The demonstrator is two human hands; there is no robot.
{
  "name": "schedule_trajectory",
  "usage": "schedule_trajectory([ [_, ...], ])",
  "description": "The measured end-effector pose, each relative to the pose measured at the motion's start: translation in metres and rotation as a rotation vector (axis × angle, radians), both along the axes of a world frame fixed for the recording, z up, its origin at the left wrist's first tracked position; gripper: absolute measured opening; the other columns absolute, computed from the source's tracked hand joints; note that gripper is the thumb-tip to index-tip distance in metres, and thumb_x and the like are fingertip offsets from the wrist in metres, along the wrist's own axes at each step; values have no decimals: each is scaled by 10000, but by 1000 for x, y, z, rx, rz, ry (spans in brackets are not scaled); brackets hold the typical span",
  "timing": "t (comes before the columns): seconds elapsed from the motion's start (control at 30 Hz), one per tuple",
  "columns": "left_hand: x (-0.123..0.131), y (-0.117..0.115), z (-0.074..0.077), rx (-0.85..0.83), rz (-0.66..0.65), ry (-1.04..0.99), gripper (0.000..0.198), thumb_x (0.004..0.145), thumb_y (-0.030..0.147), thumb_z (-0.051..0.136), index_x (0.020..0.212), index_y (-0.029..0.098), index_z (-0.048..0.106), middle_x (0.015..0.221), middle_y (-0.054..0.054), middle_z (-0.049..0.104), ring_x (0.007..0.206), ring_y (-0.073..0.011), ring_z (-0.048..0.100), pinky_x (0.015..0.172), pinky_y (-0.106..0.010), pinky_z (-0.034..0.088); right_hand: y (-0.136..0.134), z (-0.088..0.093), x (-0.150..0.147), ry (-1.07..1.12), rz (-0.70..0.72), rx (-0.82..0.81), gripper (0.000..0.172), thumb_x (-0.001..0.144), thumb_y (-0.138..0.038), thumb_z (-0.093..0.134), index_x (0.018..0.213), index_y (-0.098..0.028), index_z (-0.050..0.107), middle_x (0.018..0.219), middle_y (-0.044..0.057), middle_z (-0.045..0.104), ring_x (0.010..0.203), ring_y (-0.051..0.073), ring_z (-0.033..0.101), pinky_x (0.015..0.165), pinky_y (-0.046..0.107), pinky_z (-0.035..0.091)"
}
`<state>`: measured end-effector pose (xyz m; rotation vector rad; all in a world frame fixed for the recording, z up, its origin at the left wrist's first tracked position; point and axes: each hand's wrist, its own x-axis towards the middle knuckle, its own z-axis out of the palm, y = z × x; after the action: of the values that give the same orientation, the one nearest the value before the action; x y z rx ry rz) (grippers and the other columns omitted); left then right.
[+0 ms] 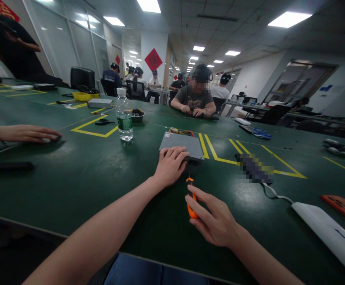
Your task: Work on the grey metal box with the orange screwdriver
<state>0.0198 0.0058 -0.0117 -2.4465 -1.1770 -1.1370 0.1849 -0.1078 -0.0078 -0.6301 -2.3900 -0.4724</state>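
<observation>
A grey metal computer power supply (pixel 190 144) lies on the green table in front of me, with colored cables (pixel 182 132) at its far side. My left hand (pixel 170 164) grips its near left edge, fingers over the top; the thumb is hidden. An orange and black screwdriver (pixel 192 204) is in my right hand (pixel 215 217), held between the fingertips at its handle. Its thin shaft points away from me to the near face of the power supply. Whether the tip touches a screw there, I cannot make out.
A water bottle (pixel 125 118) stands left of the power supply. At the right are a pixelated dark device (pixel 254 168) on a white cable, a white power bank-like slab (pixel 326 233) and an orange phone (pixel 343 208). Another person's hand (pixel 30 133) rests at the left; a person sits opposite.
</observation>
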Motion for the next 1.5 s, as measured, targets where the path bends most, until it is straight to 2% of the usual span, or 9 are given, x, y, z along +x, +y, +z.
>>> schedule_trajectory([
  [0.2,0,-1,0,-6,-3,-6,267,884,251,461,1147,256,508,1293,-11,531,1203,-192,429,971,-402,265,3,-5,-1,96,66,-68,374,883,-225,497,1213,-96,377,1194,240,525,988,225,596,752,357,539],
  [0.37,0,-2,1,-6,-2,-9,276,883,247,460,1154,265,509,1286,-11,537,1195,-192,439,977,-403,265,1,-3,-3,-8,12,-113,351,924,-345,407,1193,-125,457,1179,206,526,1043,247,570,778,363,539],
  [0.5,0,-2,1,3,3,-7,326,885,245,450,1209,255,473,1295,-16,530,1207,-189,430,987,-400,263,1,-2,-4,-51,1,-81,310,929,-297,383,1178,-144,487,1190,202,507,1050,245,563,777,358,537],
  [0.73,3,-2,-1,13,16,-4,342,878,229,451,1218,253,476,1295,-19,528,1216,-187,422,1016,-402,251,5,-10,-7,68,79,-116,328,888,-234,488,1179,-117,392,1152,205,554,958,205,610,758,338,538],
  [0.87,4,-3,-2,12,22,-13,341,878,227,446,1217,248,482,1292,-27,529,1216,-193,421,1020,-406,246,5,-7,-9,41,50,-129,320,890,-299,456,1158,-126,439,1141,194,554,996,228,590,757,360,537],
  [1.0,4,-4,-1,0,29,-4,342,881,232,440,1221,244,477,1300,-27,521,1218,-194,418,1019,-407,245,4,-2,-9,-36,33,-108,278,896,-266,440,1143,-152,497,1164,183,546,981,220,588,753,356,526],
  [1.13,4,-4,0,-6,43,9,345,881,234,436,1224,250,473,1306,-26,515,1223,-197,414,1022,-409,243,5,-7,-8,29,49,-68,262,865,-263,533,1095,-144,489,1161,188,568,934,203,602,704,327,523],
  [1.27,5,-4,-1,-15,54,22,349,880,238,440,1227,251,466,1311,-21,510,1230,-193,406,1028,-403,238,7,-12,-8,66,61,-106,267,841,-268,575,1056,-150,470,1113,170,599,889,191,613,695,321,524],
  [1.5,5,-4,-2,-11,60,18,336,892,245,420,1224,249,472,1311,-23,510,1228,-199,409,1027,-403,236,5,-4,-10,-48,42,-124,295,869,-251,497,1141,-139,506,1124,181,569,961,218,587,729,352,513],
])
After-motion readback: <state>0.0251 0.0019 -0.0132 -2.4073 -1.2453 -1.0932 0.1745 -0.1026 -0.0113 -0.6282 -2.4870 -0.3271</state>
